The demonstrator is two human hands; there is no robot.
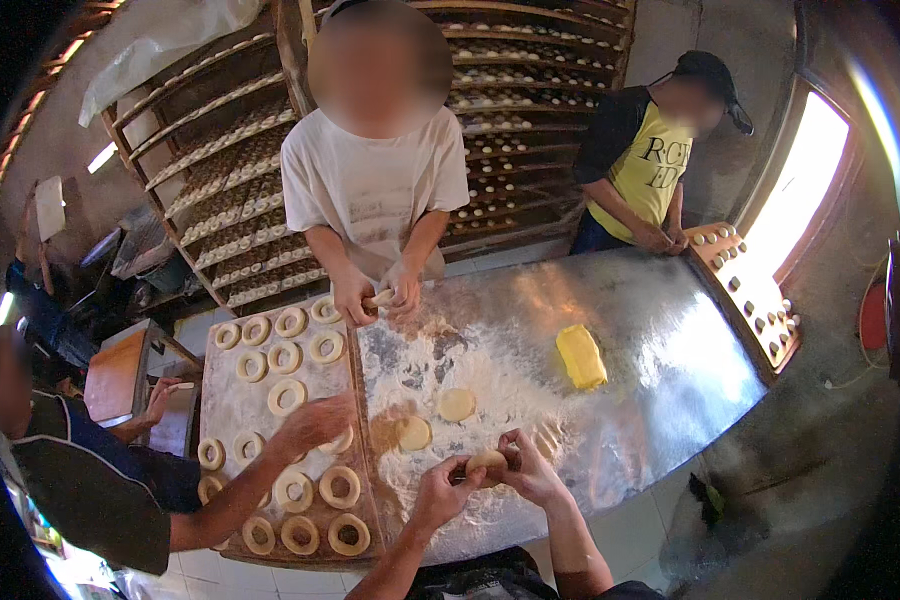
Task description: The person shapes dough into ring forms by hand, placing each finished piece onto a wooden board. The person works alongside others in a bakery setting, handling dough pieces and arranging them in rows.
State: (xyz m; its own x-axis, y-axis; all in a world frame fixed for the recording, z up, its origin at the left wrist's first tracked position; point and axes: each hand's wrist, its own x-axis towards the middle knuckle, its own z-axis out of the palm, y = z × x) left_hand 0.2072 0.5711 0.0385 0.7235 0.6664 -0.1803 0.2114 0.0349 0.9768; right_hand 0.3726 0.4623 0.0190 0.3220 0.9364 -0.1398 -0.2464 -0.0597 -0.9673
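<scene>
At the lower middle of the steel table (680, 410), my left hand (448, 490) and my right hand (525, 468) hold a small piece of dough (485, 463) between their fingers. Flour dusts the steel around them. Two flat dough rounds (456, 404) lie just beyond my hands. Farther back and to the right sits a yellow block (581, 357). To my left, a board (363, 512) carries rows of dough rings (287, 397).
A person in white (375, 190) across the table handles dough; another in yellow (630, 180) stands by a board of small pieces (722, 280). At left, a co-worker's arm (290, 435) reaches over the rings. Wooden racks (530, 150) stand behind.
</scene>
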